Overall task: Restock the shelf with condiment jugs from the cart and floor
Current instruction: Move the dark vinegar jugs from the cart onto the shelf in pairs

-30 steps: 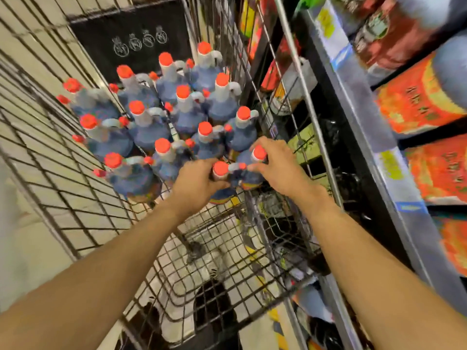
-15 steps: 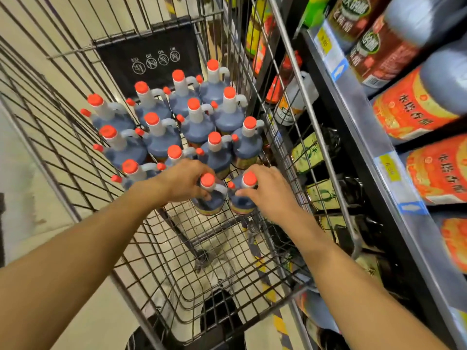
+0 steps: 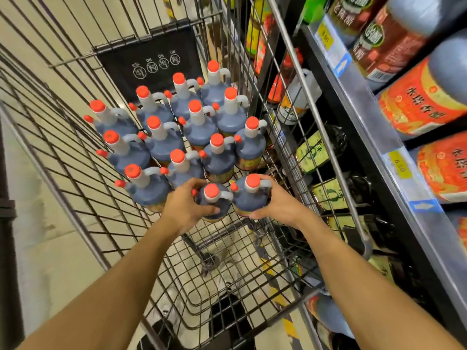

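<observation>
Dark steel wire shopping cart [image 3: 298,79]: parked alongside the shelving, its basket seen from above; a black fabric flap with white printed symbols [image 3: 149,69] is fixed at the far end.
Jugs in cart: dark-filled plastic condiment jugs with orange-red caps, white necks and loop handles [image 3: 194,122], stood upright in close rows on the wire floor at the far half of the basket.
Near-left jug [image 3: 214,202]: same type, upright, nearest the camera, touching its right-hand neighbour.
Near-right jug [image 3: 250,194]: same type, upright, just beside the cart's right wall.
Left hand [image 3: 184,208]: curled round the near-left jug's body, thumb and fingers closed against its sides.
Right hand [image 3: 276,200]: wrapped round the near-right jug's body from the right side, fingers closed on it.
Lift state: whether either held jug is clear of the basket floor cannot be told.
Grey metal shelf with yellow price tags [image 3: 394,157]: at the right of the cart.
Shelf stock: large dark bottles with orange-red labels [image 3: 422,102], laid above the shelf edge.
Lower stock: green-labelled dark bottles [image 3: 313,152], seen through the cart wire.
</observation>
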